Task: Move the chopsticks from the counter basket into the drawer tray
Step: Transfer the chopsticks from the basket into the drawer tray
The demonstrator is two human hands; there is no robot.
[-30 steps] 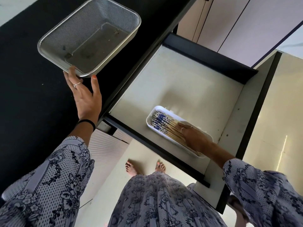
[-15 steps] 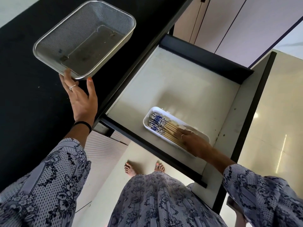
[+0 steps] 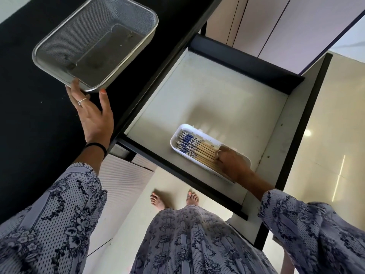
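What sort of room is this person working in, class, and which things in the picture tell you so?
Most likely a home kitchen. A metal mesh basket sits on a black counter, and below it an open drawer holds a white tray of chopsticks. Pale cabinet doors stand behind.

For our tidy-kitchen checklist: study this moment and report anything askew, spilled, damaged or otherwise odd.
Little stands out. The blue-patterned wooden chopsticks lie parallel inside the white plastic tray in the open drawer, under the right hand. The silver mesh basket holds no chopsticks, only a few dark specks; its corner nears the black counter edge.
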